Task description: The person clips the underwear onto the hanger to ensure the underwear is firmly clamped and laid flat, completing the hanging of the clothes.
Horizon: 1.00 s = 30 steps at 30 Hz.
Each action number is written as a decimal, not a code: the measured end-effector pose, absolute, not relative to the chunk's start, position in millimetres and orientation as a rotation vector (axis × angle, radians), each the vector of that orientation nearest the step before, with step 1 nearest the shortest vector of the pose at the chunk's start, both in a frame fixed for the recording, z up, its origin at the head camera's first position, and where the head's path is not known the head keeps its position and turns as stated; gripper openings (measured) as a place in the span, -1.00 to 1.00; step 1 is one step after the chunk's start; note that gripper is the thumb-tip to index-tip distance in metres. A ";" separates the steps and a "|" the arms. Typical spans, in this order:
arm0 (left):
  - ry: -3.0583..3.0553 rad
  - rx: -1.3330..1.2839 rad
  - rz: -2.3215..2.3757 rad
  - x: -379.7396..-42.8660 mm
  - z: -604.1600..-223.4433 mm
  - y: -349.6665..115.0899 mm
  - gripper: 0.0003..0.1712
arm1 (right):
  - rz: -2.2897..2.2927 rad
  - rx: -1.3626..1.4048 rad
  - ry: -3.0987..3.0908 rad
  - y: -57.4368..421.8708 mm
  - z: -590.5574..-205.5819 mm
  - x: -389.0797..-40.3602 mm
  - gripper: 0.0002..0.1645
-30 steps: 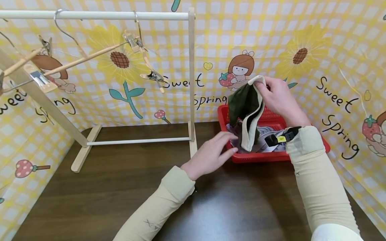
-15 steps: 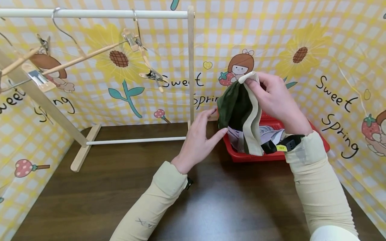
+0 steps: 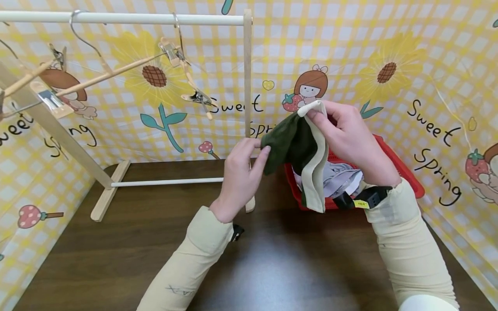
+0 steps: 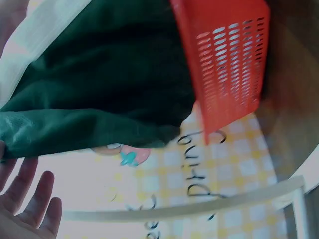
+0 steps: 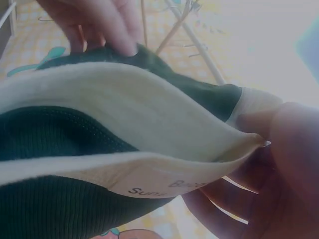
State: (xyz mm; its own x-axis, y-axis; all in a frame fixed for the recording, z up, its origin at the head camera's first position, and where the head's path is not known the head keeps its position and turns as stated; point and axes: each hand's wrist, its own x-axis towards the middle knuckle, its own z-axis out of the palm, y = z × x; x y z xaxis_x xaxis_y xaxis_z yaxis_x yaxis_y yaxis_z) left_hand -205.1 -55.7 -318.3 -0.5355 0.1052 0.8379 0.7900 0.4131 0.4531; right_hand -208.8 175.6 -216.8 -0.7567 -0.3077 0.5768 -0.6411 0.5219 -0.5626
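A small dark green garment (image 3: 285, 142) with a cream band (image 3: 320, 160) hangs between my two hands. My right hand (image 3: 346, 134) pinches the band's upper corner. In the right wrist view the band gapes like a waistband, with dark print on its edge, and ribbed green cloth (image 5: 55, 209) shows below it. My left hand (image 3: 241, 177) pinches the garment's far green edge between thumb and fingers. That left hand (image 5: 102, 25) also shows behind the band in the right wrist view. Whether the garment is shorts or something else, I cannot tell.
Behind the garment a red perforated basket (image 3: 404, 175) holds pale lilac-grey clothes (image 3: 340, 177). To the left stands a rack with a white top rail (image 3: 128, 18), from which wooden clip hangers (image 3: 113, 73) hang. The dark wooden table (image 3: 163, 242) meets a yellow checked backdrop.
The right hand has brought the garment up and left out of the basket. My left hand has moved left and up and taken hold of its green edge.
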 end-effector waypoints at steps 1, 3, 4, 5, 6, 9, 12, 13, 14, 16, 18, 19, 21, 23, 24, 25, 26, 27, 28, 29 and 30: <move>-1.906 -0.751 -1.164 -204.4 -316.0 -59.1 -0.79 | 1.124 0.785 -2.356 175.3 -216.7 -207.7 -0.74; -1.885 -0.733 -1.181 -203.0 -310.7 -66.4 -0.78 | 1.142 0.794 -2.355 175.0 -216.8 -205.4 -0.75; -1.869 -0.723 -1.193 -202.2 -307.9 -70.2 -0.79 | 1.155 0.800 -2.358 174.5 -216.7 -203.8 -0.76; -1.851 -0.718 -1.199 -201.3 -305.0 -74.0 -0.79 | 1.168 0.810 -2.359 173.8 -216.7 -202.4 -0.77; -1.836 -0.713 -1.200 -200.4 -301.9 -77.7 -0.80 | 1.179 0.817 -2.361 172.9 -216.7 -201.0 -0.78; -1.790 -0.697 -1.196 -196.5 -293.2 -86.6 -0.82 | 1.214 0.848 -2.361 169.2 -216.7 -197.2 -0.81; -1.740 -0.699 -1.209 -191.3 -285.5 -92.7 -0.86 | 1.247 0.868 -2.356 164.5 -217.0 -194.0 -0.83; -1.723 -0.703 -1.219 -189.4 -283.3 -94.2 -0.87 | 1.260 0.878 -2.353 163.1 -217.2 -192.9 -0.82; -1.709 -0.708 -1.220 -187.6 -281.0 -95.9 -0.88 | 1.275 0.886 -2.355 161.8 -217.6 -191.8 -0.82; -1.686 -0.712 -1.226 -184.6 -277.7 -99.2 -0.88 | 1.296 0.901 -2.361 159.4 -218.8 -189.6 -0.82; -1.674 -0.715 -1.221 -182.4 -274.3 -102.8 -0.86 | 1.300 0.916 -2.366 157.0 -220.1 -187.6 -0.82; -1.672 -0.715 -1.216 -181.3 -272.8 -104.6 -0.85 | 1.297 0.921 -2.367 155.7 -220.6 -186.7 -0.81; -1.666 -0.707 -1.231 -178.8 -269.8 -107.5 -0.82 | 1.296 0.930 -2.373 153.2 -222.1 -185.5 -0.81; -1.663 -0.694 -1.250 -176.3 -267.2 -110.1 -0.78 | 1.292 0.937 -2.379 150.7 -223.9 -184.5 -0.83; -1.666 -0.688 -1.254 -174.8 -266.0 -111.4 -0.77 | 1.290 0.938 -2.384 149.6 -225.0 -184.3 -0.84; -1.664 -0.681 -1.271 -173.5 -265.2 -112.8 -0.76 | 1.295 0.945 -2.387 148.2 -226.0 -183.9 -0.84; -1.660 -0.672 -1.290 -172.4 -264.5 -114.3 -0.75 | 1.309 0.951 -2.390 146.8 -227.2 -183.7 -0.84; -1.659 -0.664 -1.300 -171.6 -263.9 -116.3 -0.74 | 1.320 0.958 -2.389 145.5 -228.4 -183.5 -0.83; -1.658 -0.656 -1.309 -170.8 -263.3 -118.5 -0.72 | 1.332 0.964 -2.388 144.5 -229.7 -183.4 -0.83; -1.658 -0.648 -1.317 -170.0 -262.7 -120.8 -0.71 | 1.342 0.970 -2.386 143.6 -231.1 -183.3 -0.83; -1.658 -0.641 -1.324 -169.1 -262.0 -123.2 -0.71 | 1.360 0.978 -2.383 142.9 -232.6 -183.3 -0.82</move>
State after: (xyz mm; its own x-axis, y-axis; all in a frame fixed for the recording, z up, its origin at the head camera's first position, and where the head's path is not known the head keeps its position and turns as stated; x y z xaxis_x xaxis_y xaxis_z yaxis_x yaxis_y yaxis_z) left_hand -169.1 -123.2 -262.0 -0.4678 -0.1306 0.8741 0.8237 0.2942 0.4848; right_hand -183.3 142.9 -232.6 -0.7513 -0.4363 0.4952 -0.6483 0.3472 -0.6776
